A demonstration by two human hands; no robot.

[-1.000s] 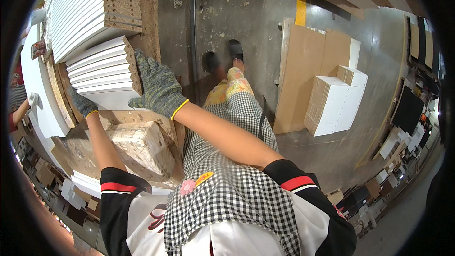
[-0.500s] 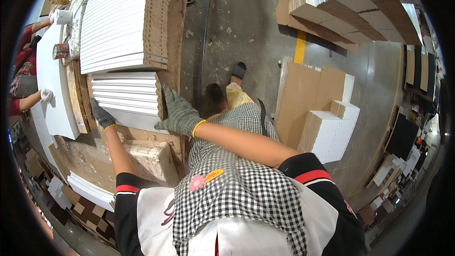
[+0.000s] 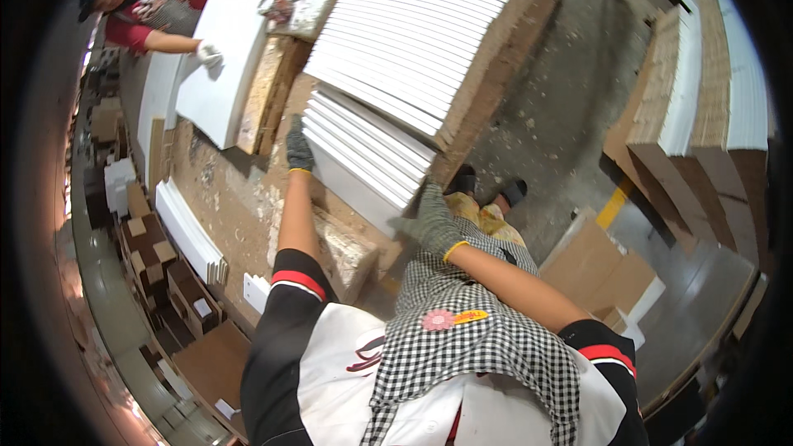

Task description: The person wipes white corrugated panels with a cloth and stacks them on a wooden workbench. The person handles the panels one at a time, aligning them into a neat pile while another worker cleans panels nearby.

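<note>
Between my two hands sits a short stack of white boards [image 3: 357,165], at the near end of a long row of similar white boards [image 3: 421,33]. My left hand [image 3: 299,147], in a grey knit glove with a yellow cuff, is closed against the stack's left end. Against its right end presses my right hand [image 3: 433,223], gloved the same way, its fingertips partly hidden by the boards. Both hands hold the stack from its ends, on a stained wooden worktable [image 3: 235,190].
Across the table a person in red [image 3: 169,0] lays a white-gloved hand on a large white panel [image 3: 219,74]. Several thin white strips [image 3: 188,227] lie at the table's left edge. Tall stacks of white-and-brown boards [image 3: 686,107] and cardboard [image 3: 599,268] stand on the right.
My view has turned to the left, so the table and boards now lie slanted and more of the other person shows. Both hands remain at the ends of the same stack.
</note>
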